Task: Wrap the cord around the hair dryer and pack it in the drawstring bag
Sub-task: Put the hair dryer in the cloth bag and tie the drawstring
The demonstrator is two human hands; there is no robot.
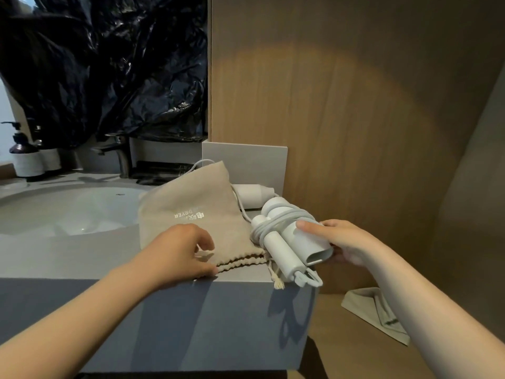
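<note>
A white hair dryer [289,236] with its white cord [276,224] wound around body and handle is held over the counter's right end. My right hand [341,242] grips its barrel from the right. The beige drawstring bag [191,214] lies flat on the counter, its ruffled mouth toward the front edge. My left hand [180,250] rests on the bag near that mouth, thumb and fingers pinching the fabric edge. The bag's tasselled drawstring [276,279] hangs over the counter edge.
A second white dryer [252,195] lies behind the bag. The grey counter [82,255] holds a sink [68,209] at left with a faucet [120,154] and bottles [26,157]. A wood wall [355,119] stands at right. A folded cloth [374,313] lies below right.
</note>
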